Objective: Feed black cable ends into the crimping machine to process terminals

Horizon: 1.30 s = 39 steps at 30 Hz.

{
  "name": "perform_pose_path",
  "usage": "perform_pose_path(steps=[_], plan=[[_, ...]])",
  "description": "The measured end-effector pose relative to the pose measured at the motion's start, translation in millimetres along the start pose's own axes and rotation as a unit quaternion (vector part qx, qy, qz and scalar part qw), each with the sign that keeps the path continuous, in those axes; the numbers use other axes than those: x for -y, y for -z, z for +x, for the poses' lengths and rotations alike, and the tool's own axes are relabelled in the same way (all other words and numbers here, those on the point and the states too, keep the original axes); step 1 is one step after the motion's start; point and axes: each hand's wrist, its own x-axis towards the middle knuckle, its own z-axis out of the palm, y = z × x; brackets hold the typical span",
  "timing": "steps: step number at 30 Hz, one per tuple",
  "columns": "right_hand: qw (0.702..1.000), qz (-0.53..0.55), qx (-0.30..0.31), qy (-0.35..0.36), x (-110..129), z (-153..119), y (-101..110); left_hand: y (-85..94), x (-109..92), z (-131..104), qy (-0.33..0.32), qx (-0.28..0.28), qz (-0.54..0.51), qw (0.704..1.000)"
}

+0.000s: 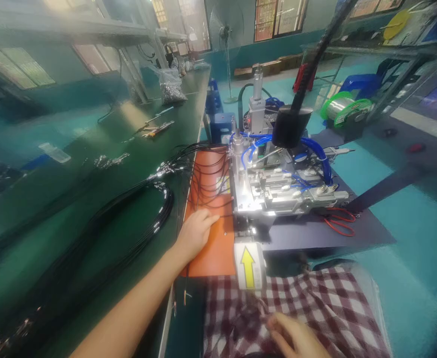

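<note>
My left hand (198, 231) is closed over the orange mat (213, 253), its thumb pointing at the metal machine (278, 191); a thin black cable runs by its fingertips. Low in the view, above the checked cloth (330, 303) on my lap, my right hand (295, 334) has its thumb and fingers pinched around something blurred and thin. A white part with a yellow arrow (247, 266) sits in front of the machine. Black cables (213, 171) fan across the mat's far half up to the machine's left side.
Long bundles of black cable (129, 199) lie on the green table (102, 243) at left. Tools (159, 129) and a bag of small parts (171, 85) are farther back. A green wire spool (345, 109) stands behind right. A dark lamp head (292, 125) hangs over the machine.
</note>
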Motion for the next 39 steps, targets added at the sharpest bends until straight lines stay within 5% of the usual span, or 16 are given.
perform_pose_path(steps=[4,7,10,13,23,26,27,29,34,39], plan=[[0.998,0.04,0.037,0.038,27,11,-7,2.1,2,0,0.003,0.021,-0.011,1.0],[0.985,0.15,0.072,0.054,61,29,-31,4.0,2,3,0.006,0.043,-0.014,0.999],[0.921,0.36,0.145,-0.028,96,49,-61,5.9,2,5,0.009,0.061,-0.012,0.998],[0.898,0.41,0.152,-0.053,127,60,-79,7.7,0,6,0.013,0.074,-0.008,0.997],[0.882,0.446,0.119,-0.094,177,56,-70,18.7,-3,16,0.008,0.107,-0.001,0.994],[0.913,0.385,0.129,-0.048,181,52,-53,26.7,-5,22,-0.002,0.126,-0.005,0.992],[0.945,0.307,0.11,0.005,182,49,-44,29.5,-6,25,-0.004,0.132,-0.007,0.991],[0.984,0.121,-0.003,0.134,183,43,-24,34.2,-7,28,-0.005,0.146,-0.013,0.989],[0.951,-0.122,-0.106,0.265,182,35,17,39.1,-3,36,-0.002,0.181,-0.043,0.983],[0.914,-0.183,-0.181,0.314,163,42,41,56.4,-12,39,0.009,0.193,-0.101,0.976]])
